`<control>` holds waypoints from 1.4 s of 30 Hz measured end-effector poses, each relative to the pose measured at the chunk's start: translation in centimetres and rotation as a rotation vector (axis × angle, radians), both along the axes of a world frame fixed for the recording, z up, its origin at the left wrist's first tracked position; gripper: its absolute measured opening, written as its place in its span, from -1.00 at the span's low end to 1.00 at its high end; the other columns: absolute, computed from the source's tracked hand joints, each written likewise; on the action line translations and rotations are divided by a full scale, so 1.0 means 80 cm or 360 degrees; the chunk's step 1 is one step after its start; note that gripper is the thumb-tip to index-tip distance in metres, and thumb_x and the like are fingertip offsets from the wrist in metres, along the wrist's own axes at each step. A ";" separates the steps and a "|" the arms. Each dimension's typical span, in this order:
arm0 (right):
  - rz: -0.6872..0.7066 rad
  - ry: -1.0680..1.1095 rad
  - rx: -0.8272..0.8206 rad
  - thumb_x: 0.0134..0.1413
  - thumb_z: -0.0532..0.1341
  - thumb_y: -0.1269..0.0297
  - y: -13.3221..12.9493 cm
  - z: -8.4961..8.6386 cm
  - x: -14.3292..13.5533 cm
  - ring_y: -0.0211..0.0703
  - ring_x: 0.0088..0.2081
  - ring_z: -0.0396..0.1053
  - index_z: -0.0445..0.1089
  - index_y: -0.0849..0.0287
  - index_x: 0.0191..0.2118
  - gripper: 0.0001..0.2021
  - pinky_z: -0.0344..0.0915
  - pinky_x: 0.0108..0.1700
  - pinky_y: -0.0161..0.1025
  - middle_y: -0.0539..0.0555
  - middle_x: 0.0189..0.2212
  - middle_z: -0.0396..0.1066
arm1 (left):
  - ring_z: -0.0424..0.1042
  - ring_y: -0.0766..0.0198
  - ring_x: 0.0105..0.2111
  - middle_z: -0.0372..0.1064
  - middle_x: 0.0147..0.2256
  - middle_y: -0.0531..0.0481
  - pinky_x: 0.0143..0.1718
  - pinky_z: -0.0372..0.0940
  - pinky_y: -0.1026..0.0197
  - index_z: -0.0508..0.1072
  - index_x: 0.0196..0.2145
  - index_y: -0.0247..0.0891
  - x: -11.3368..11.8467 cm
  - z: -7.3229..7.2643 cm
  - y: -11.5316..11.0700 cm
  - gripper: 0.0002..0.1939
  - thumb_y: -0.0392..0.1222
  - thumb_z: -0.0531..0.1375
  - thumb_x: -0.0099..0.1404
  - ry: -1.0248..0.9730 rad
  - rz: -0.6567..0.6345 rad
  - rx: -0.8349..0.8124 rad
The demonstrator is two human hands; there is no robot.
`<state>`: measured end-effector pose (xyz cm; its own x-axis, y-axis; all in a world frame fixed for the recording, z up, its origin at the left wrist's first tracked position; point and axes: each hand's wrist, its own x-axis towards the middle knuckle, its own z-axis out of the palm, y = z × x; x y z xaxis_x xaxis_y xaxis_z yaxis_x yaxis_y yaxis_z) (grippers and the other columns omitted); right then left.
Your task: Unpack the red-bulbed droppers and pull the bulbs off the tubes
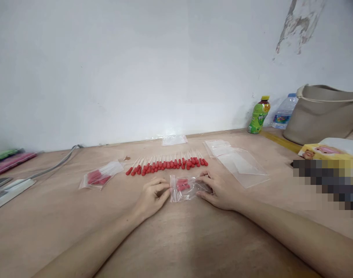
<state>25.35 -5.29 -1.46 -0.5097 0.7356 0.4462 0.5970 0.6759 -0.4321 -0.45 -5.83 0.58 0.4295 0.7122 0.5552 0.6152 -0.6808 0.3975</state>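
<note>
Your left hand (153, 196) pinches the zip edge of the clear zip-lock bag (191, 192), which lies lengthwise between both hands. Your right hand (218, 190) touches its opposite end, fingers parted; whether they pinch, I can't tell.

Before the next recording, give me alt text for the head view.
A left hand and a right hand touch opposite ends of a clear bag holding red pieces; beyond it, a row of red-tipped sticks lies on a table.

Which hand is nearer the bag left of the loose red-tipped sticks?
Left. The left hand is right of that bag; the right hand is farther right, at the other bag.
</note>
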 end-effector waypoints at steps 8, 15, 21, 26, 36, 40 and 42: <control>0.0237 0.0001 -0.0108 0.02 0.15 0.11 0.004 0.004 0.007 -0.11 -0.10 0.23 0.21 0.15 0.00 -0.58 0.23 -0.06 -0.15 0.16 -0.07 0.19 | 0.36 0.20 -0.22 0.35 -0.20 -0.06 -0.17 0.27 0.16 0.39 -0.08 -0.17 0.026 0.008 0.004 -0.66 -0.04 0.13 0.20 0.0123 -0.0070 -0.0392; 0.0265 -0.0010 -0.0110 0.04 0.14 0.13 0.001 0.007 0.006 -0.13 -0.11 0.24 0.23 0.15 -0.01 -0.61 0.24 -0.08 -0.18 0.16 -0.07 0.19 | 0.26 0.19 -0.27 0.29 -0.32 -0.05 -0.27 0.21 0.17 0.32 -0.22 -0.26 0.023 0.003 0.004 -0.79 -0.10 0.07 0.23 0.0367 -0.0076 -0.0302; 0.0237 -0.0001 -0.0114 0.03 0.15 0.16 -0.002 0.006 0.007 -0.14 -0.13 0.25 0.24 0.11 -0.01 -0.62 0.26 -0.11 -0.19 0.14 -0.06 0.18 | 0.30 0.22 -0.30 0.31 -0.31 -0.02 -0.29 0.20 0.20 0.28 -0.17 -0.24 0.021 0.002 -0.001 -0.80 -0.20 0.05 0.23 0.0309 -0.0085 -0.0262; 0.0217 0.0000 -0.0104 0.04 0.14 0.13 -0.001 0.002 0.007 -0.11 -0.10 0.24 0.25 0.12 -0.01 -0.62 0.24 -0.07 -0.16 0.16 -0.05 0.17 | 0.32 0.23 -0.24 0.37 -0.21 -0.03 -0.20 0.20 0.19 0.29 -0.06 -0.20 0.024 0.008 -0.003 -0.72 -0.18 0.04 0.26 0.0199 -0.0183 -0.0318; 0.0224 -0.0013 -0.0125 0.05 0.13 0.13 -0.002 0.006 0.006 -0.13 -0.12 0.25 0.24 0.10 0.00 -0.62 0.23 -0.07 -0.16 0.14 -0.07 0.19 | 0.40 0.29 -0.40 0.42 -0.35 -0.07 -0.39 0.27 0.28 0.35 -0.23 -0.31 0.022 -0.012 0.008 -0.76 -0.11 0.13 0.20 -0.0429 -0.0188 -0.0816; 0.0215 -0.0021 -0.0136 0.06 0.13 0.14 -0.003 0.008 0.005 -0.14 -0.14 0.26 0.23 0.11 0.00 -0.63 0.23 -0.07 -0.17 0.14 -0.08 0.21 | 0.43 0.24 -0.32 0.44 -0.32 -0.09 -0.29 0.32 0.23 0.37 -0.25 -0.31 0.011 -0.005 0.012 -0.76 -0.11 0.16 0.16 -0.0600 -0.0151 -0.0789; 0.0192 -0.0029 -0.0145 0.06 0.13 0.13 -0.004 0.008 0.005 -0.14 -0.14 0.26 0.24 0.11 -0.01 -0.63 0.23 -0.07 -0.17 0.14 -0.09 0.21 | 0.44 0.25 -0.34 0.45 -0.34 -0.06 -0.30 0.33 0.21 0.38 -0.26 -0.29 -0.006 0.012 0.018 -0.75 -0.09 0.17 0.15 -0.0620 -0.0103 -0.0782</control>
<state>25.78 -5.57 -0.78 -0.6041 0.7055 0.3705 0.5222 0.7017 -0.4847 -0.93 -4.41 1.54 0.3126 0.9033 0.2938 0.3260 -0.3926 0.8600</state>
